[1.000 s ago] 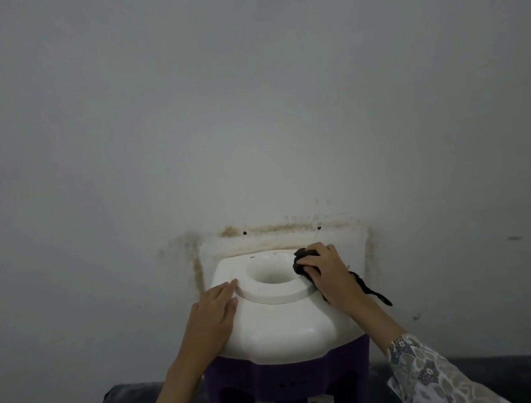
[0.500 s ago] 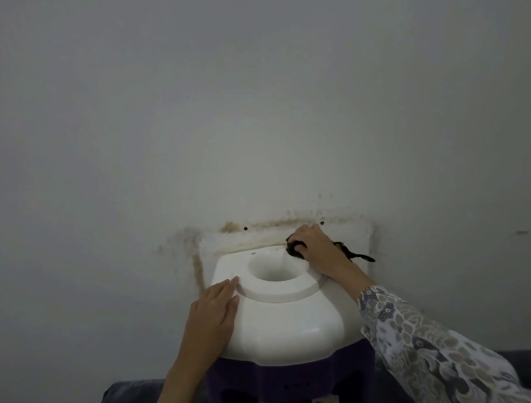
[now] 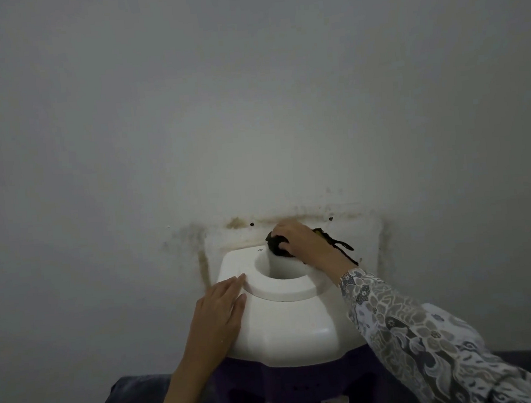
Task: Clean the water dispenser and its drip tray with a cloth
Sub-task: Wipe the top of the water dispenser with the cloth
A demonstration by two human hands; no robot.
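While the right hand (image 3: 302, 243) squeezes the dark cloth (image 3: 277, 246) on the back rim of the dispenser (image 3: 283, 324) hole, the left hand (image 3: 217, 316) lies flat with fingers open, holding the top. I think the top is being wiped; next the cloth should rub around the ring

The water dispenser (image 3: 286, 323) stands upright against a stained wall. Its top is white and smooth, with a round hole inside a raised ring. Its body below is dark purple. The cloth (image 3: 277, 246) is black and bunched up, sitting on the far rim of the ring, with a thin end trailing off to the right
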